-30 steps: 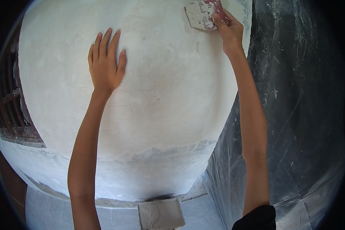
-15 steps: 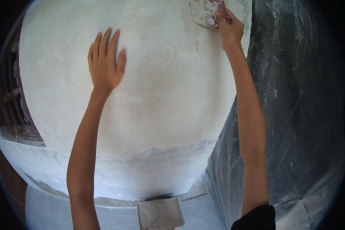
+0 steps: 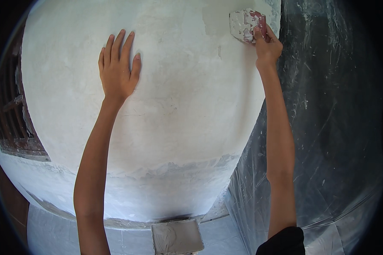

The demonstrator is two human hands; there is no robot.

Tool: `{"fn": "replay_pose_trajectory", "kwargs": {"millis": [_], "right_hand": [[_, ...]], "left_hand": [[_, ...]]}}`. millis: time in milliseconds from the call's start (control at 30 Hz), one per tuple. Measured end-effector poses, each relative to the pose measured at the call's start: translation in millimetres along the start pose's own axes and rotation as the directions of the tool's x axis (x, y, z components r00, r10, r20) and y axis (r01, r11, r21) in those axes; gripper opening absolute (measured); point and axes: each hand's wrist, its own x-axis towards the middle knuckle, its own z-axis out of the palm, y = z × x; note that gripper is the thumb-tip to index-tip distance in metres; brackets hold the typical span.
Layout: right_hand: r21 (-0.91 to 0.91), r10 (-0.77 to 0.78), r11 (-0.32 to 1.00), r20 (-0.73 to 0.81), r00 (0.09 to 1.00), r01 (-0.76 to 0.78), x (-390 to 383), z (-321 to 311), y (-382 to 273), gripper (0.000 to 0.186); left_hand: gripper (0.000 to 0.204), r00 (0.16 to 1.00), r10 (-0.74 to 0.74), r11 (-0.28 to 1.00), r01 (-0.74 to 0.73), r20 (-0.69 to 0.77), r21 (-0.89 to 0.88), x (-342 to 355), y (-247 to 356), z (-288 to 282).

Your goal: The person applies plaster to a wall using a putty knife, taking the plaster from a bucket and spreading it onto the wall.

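Observation:
My left hand rests flat on the white plastered wall, fingers stretched and apart, with nothing in it. At the upper right of the wall, my right hand grips a plaster-smeared scraper with a red part at its right side, thumb over it. The scraper's face lies on or very close to the wall near its right edge, just beside a damp, greyer patch of filler. Both forearms reach up from the lower edge.
A dark wooden window grille is at the left. Translucent plastic sheeting over a dark surface runs down the right. A tray of grey paste sits on the tiled floor at the wall's foot, below a rough, greyish lower band.
My right hand and the scraper have moved rightward and down toward the wall's edge, uncovering more of the grey patch. My left hand stays in nearly the same place.

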Motion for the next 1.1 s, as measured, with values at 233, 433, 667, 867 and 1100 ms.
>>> {"fn": "replay_pose_trajectory", "kwargs": {"millis": [233, 433, 667, 867, 1100], "right_hand": [[0.282, 0.03, 0.955, 0.219, 0.975, -0.093, -11, 20, -19, 0.045], [-0.044, -0.028, 0.999, -0.087, 0.996, 0.024, 16, 5, -10, 0.041], [0.262, 0.011, 0.962, 0.236, 0.972, -0.074, -8, 20, -16, 0.039], [-0.055, 0.041, 0.997, -0.108, 0.993, -0.047, 15, -1, -11, 0.045], [0.3, 0.056, 0.949, 0.155, 0.986, -0.101, -11, 19, -17, 0.039]], "left_hand": [[0.049, 1.0, -0.006, 1.0, 0.006, 0.013, 0.026, -1, -2, 1], [0.049, 1.0, -0.002, 1.0, 0.002, 0.008, 0.0, -1, 0, 0], [0.048, 1.0, -0.003, 1.0, 0.003, -0.002, -0.003, -1, 0, 1], [0.05, 0.999, -0.001, 1.0, 0.001, 0.035, 0.01, -1, -1, -3], [0.049, 1.0, -0.002, 1.0, 0.002, 0.011, 0.019, -3, -3, 0]]}}
